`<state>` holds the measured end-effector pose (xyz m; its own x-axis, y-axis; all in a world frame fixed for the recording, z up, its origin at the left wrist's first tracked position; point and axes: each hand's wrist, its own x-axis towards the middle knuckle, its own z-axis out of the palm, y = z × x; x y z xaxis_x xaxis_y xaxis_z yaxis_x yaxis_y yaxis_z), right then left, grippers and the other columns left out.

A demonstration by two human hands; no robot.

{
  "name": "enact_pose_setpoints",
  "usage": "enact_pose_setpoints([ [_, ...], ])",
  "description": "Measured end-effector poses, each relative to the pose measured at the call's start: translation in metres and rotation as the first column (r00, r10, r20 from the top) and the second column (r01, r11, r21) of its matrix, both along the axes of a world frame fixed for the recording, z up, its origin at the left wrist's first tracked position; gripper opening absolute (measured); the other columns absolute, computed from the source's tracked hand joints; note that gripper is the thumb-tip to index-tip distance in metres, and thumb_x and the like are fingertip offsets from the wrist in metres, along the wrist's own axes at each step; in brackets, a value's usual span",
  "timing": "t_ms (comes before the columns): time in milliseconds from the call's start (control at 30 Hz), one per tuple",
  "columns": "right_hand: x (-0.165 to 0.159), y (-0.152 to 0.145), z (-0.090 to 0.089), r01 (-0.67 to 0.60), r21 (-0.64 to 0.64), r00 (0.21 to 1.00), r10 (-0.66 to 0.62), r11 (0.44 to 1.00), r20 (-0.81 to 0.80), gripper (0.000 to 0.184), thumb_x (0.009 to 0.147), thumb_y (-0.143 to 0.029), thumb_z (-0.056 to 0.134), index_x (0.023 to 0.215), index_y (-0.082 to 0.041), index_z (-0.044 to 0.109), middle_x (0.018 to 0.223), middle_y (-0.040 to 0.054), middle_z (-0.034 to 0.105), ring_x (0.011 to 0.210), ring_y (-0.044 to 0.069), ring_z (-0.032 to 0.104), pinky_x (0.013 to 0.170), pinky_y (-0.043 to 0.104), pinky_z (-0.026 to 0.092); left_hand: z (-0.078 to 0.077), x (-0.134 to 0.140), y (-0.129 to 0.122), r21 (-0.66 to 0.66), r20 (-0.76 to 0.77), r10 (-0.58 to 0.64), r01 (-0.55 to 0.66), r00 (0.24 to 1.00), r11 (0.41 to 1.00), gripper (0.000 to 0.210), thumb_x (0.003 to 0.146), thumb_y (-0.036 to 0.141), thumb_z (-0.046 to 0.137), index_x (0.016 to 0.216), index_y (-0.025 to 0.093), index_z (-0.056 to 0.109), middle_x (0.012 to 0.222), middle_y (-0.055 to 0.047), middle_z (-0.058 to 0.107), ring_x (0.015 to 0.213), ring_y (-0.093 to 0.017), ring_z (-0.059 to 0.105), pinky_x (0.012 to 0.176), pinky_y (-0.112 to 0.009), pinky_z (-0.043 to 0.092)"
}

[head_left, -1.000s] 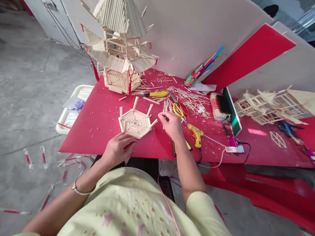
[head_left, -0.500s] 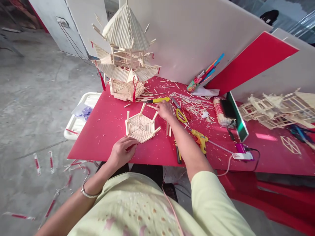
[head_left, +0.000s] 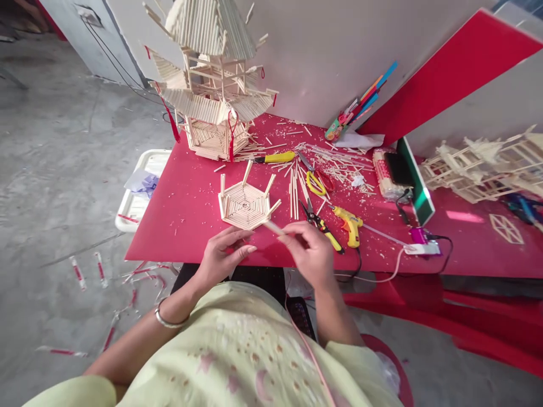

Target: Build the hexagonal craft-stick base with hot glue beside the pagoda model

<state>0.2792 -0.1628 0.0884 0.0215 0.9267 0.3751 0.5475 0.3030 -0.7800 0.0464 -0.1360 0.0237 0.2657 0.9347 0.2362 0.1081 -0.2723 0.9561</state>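
A hexagonal base of thin wooden sticks (head_left: 245, 206) lies flat on the red table, with short double posts standing up at its corners. In my right hand (head_left: 313, 251) a pale wooden stick (head_left: 274, 228) is pinched between thumb and fingers, its far end close to the base's near right corner. Whether that end touches the base I cannot tell. Just below the base's near edge is my left hand (head_left: 223, 254), its thumb and fingers apart and nothing seen between them. Its fingertips are close to the base's edge.
A tall stick-built pagoda (head_left: 216, 85) stands at the back left. Right of the base lie loose sticks (head_left: 293, 195), yellow-handled scissors (head_left: 314, 183), pliers (head_left: 324, 227) and a yellow glue gun (head_left: 350, 225) with its cord. A cutter (head_left: 275, 157) lies behind.
My right hand has come back from the sticks behind the base to its near right side, now with a stick. My left hand has opened and moved slightly right. The pliers are now uncovered.
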Motion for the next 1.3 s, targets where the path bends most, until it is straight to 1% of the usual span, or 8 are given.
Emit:
enact_pose_setpoints([
  [167, -0.052, -0.016, -0.038, -0.118, 0.109, 0.990, 0.108, 0.987, 0.088, 0.012, 0.101, -0.029, 0.063, 0.109, -0.028, 0.072, 0.102, 0.0042, 0.078, 0.096, 0.020, 0.072, 0.088, 0.036, 0.058, 0.002, 0.008, -0.018, -0.216, 0.202, 0.084, -0.039, 0.976, 0.975, 0.016, 0.086, 0.037, 0.081, 0.091, 0.022, 0.082, 0.079, -0.004, 0.070, 0.059, -0.011, 0.058, 0.053, -0.023, 0.051],
  [300, -0.039, -0.018, -0.039, -0.173, 0.080, 0.977, 0.160, 0.982, 0.142, 0.015, 0.102, -0.031, 0.062, 0.113, -0.028, 0.072, 0.106, 0.0039, 0.078, 0.100, 0.020, 0.072, 0.091, 0.034, 0.057, -0.001, 0.012, -0.025, -0.312, 0.287, 0.181, -0.086, 0.941, 0.946, 0.019, 0.083, 0.038, 0.082, 0.088, 0.020, 0.079, 0.075, -0.004, 0.072, 0.059, -0.013, 0.062, 0.053, -0.024, 0.053],
  [467, 0.028, -0.021, -0.032, 0.185, 0.080, 0.957, -0.198, 0.980, 0.213, 0.024, 0.101, -0.042, 0.062, 0.113, -0.027, 0.075, 0.112, 0.0070, 0.076, 0.103, 0.023, 0.070, 0.095, 0.036, 0.055, 0.004, 0.017, -0.018, -0.323, 0.371, 0.296, -0.176, 0.880, 0.930, 0.019, 0.082, 0.035, 0.084, 0.085, 0.017, 0.076, 0.068, -0.002, 0.071, 0.055, -0.011, 0.060, 0.051, -0.022, 0.049],
  [600, 0.095, -0.013, -0.042, 0.586, 0.070, 0.674, -0.534, 0.807, 0.511, 0.039, 0.102, -0.046, 0.053, 0.126, -0.021, 0.072, 0.123, 0.0157, 0.070, 0.117, 0.033, 0.061, 0.099, 0.045, 0.049, 0.007, 0.018, -0.012, -0.301, 0.326, 0.304, -0.206, 0.895, 0.931, 0.020, 0.082, 0.036, 0.084, 0.084, 0.017, 0.076, 0.065, -0.001, 0.068, 0.053, -0.010, 0.057, 0.050, -0.022, 0.047],
  [700, 0.133, -0.001, -0.050, 0.780, -0.014, 0.473, -0.574, 0.626, 0.668, 0.044, 0.094, -0.036, 0.057, 0.131, -0.015, 0.068, 0.126, 0.0218, 0.065, 0.115, 0.037, 0.061, 0.090, 0.047, 0.051, 0.005, 0.021, -0.009, -0.257, 0.253, 0.301, -0.236, 0.919, 0.937, 0.020, 0.083, 0.036, 0.083, 0.085, 0.017, 0.076, 0.065, 0.000, 0.066, 0.054, -0.009, 0.056, 0.051, -0.022, 0.047],
  [1000, 0.176, 0.017, -0.062, 0.884, -0.192, 0.429, -0.573, 0.427, 0.699, 0.059, 0.074, -0.034, 0.072, 0.129, -0.014, 0.065, 0.114, 0.0229, 0.070, 0.104, 0.040, 0.068, 0.082, 0.050, 0.055, 0.005, 0.021, -0.007, -0.133, 0.168, 0.328, -0.308, 0.930, 0.942, 0.016, 0.083, 0.034, 0.082, 0.088, 0.019, 0.078, 0.078, -0.003, 0.072, 0.061, -0.011, 0.065, 0.054, -0.021, 0.052],
  [1133, 0.187, 0.006, -0.068, 0.831, -0.267, 0.552, -0.660, 0.489, 0.509, 0.039, 0.072, -0.031, 0.067, 0.108, -0.016, 0.074, 0.091, 0.0136, 0.073, 0.088, 0.033, 0.071, 0.081, 0.045, 0.055, 0.010, 0.016, -0.006, -0.137, 0.195, 0.410, -0.389, 0.891, 0.911, 0.019, 0.083, 0.035, 0.082, 0.089, 0.018, 0.078, 0.077, -0.003, 0.074, 0.058, -0.011, 0.065, 0.052, -0.022, 0.053],
  [1300, 0.139, -0.026, -0.048, 0.641, -0.228, 0.704, -0.680, 0.733, -0.206, 0.039, 0.076, -0.040, 0.069, 0.110, -0.021, 0.068, 0.095, 0.0058, 0.069, 0.069, 0.018, 0.064, 0.066, 0.034, 0.056, 0.010, 0.012, -0.001, -0.262, 0.342, 0.466, -0.393, 0.816, 0.881, 0.026, 0.076, 0.037, 0.087, 0.083, 0.016, 0.074, 0.078, -0.003, 0.075, 0.061, -0.013, 0.069, 0.048, -0.021, 0.052],
])
